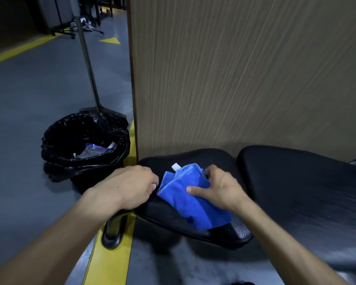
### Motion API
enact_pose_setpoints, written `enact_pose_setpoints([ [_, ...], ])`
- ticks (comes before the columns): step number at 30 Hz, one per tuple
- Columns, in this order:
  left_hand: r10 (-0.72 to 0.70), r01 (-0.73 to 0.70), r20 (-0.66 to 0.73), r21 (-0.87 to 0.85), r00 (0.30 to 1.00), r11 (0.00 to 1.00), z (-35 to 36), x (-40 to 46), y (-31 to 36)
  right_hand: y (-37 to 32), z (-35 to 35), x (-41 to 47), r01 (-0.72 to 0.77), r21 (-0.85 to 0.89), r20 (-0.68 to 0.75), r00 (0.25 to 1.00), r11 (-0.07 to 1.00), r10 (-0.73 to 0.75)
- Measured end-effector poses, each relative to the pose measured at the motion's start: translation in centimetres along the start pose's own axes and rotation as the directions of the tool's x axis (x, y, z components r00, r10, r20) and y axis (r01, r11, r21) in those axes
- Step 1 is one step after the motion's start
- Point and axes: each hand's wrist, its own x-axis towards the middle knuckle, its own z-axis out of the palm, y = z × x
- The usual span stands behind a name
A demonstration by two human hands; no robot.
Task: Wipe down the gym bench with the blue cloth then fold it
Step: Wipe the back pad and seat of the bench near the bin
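Observation:
The blue cloth (190, 199) lies folded on the black seat pad of the gym bench (203, 159), with a small white tag sticking out at its far end. My right hand (218, 188) grips the cloth's right edge, thumb pressed on top and fingers curled over the far side. My left hand (132, 186) rests on the pad's left end just beside the cloth, fingers curled under; I cannot tell whether they hold an edge. A second, larger black pad (306, 182) lies to the right.
A bin lined with a black bag (84, 145) stands on the grey floor to the left, with a long-handled mop or broom (86, 58) behind it. A wood-grain panel (245, 68) rises right behind the bench. Yellow floor stripes (109, 254) run under the bench's foot.

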Motion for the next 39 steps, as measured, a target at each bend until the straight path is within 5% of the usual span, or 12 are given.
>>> enact_pose_setpoints([
  [6, 0.003, -0.003, -0.006, 0.024, 1.0, 1.0, -0.1, 0.5, 0.7, 4.1, -0.6, 1.9, -0.027, 0.135, -0.259, 0.964, 0.99, 0.062],
  [10, 0.009, -0.009, -0.025, 0.024, 1.0, 1.0, 0.1, 0.6, 0.4, 6.5, -3.2, 3.8, -0.038, -0.107, -0.56, 0.828, 0.994, -0.028],
  [13, 0.018, -0.017, -0.051, 0.02, 0.999, 1.0, 0.0, 0.9, -0.1, 5.8, -1.9, 4.0, 0.195, -0.087, -0.313, 0.926, 0.977, -0.213],
  [15, 0.032, -0.031, -0.072, 0.017, 0.997, 0.999, 0.1, 1.3, -0.5, 6.0, -0.9, 4.4, 0.201, -0.093, -0.207, 0.954, 0.975, -0.217],
  [23, 0.03, -0.041, -0.136, -0.079, 0.99, 0.996, 1.3, 1.6, -3.2, 5.1, -3.2, 12.8, -0.144, -0.128, -0.085, 0.987, 0.981, 0.134],
  [29, -0.049, 0.036, -0.195, -0.073, 0.98, 0.997, 2.8, -1.4, -7.1, 2.3, -3.9, 18.6, -0.225, -0.219, 0.063, 0.968, 0.949, 0.244],
  [32, -0.123, 0.117, -0.097, -0.06, 0.988, 0.991, 2.4, -2.8, -8.7, -3.8, -0.8, 19.4, -0.059, -0.346, 0.155, 0.981, 0.936, 0.119],
  [36, -0.182, 0.182, -0.04, -0.024, 0.982, 0.983, 2.5, -3.3, -9.7, -14.1, 5.5, 15.7, 0.291, -0.261, 0.31, 0.928, 0.92, -0.206],
  [39, -0.173, 0.17, -0.08, -0.04, 0.982, 0.985, 1.7, -2.4, -9.6, -12.0, 4.7, 14.8, 0.355, -0.238, 0.258, 0.921, 0.904, -0.294],
])
